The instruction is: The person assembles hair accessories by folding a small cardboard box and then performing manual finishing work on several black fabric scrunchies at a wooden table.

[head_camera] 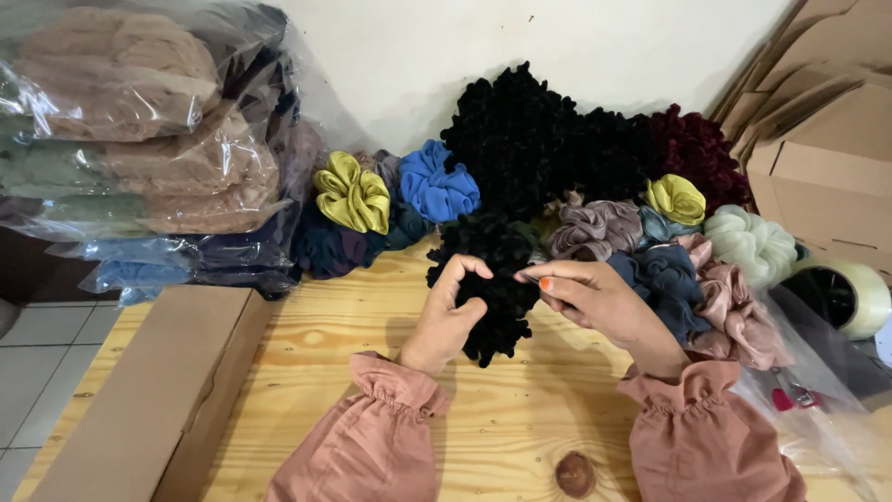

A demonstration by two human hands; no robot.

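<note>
My left hand (448, 314) and my right hand (599, 302) both grip a black fuzzy scrunchie (492, 284), held just above the light wooden table (520, 428). The left fingers curl over its left side; the right thumb and fingers pinch its upper right edge. Both wrists wear dusty pink gathered sleeves. Right behind the hands lies a heap of scrunchies: black ones (520, 139), a dark red one (697, 153), a blue one (437, 186), yellow-green ones (353, 195), and a pale green one (751, 244).
Clear plastic bags of folded fabric (139, 139) are stacked at the back left. A long cardboard box (158, 390) lies along the table's left edge. Flat cardboard boxes (818, 139) lean at the right, with a roll of clear tape (850, 296) below them.
</note>
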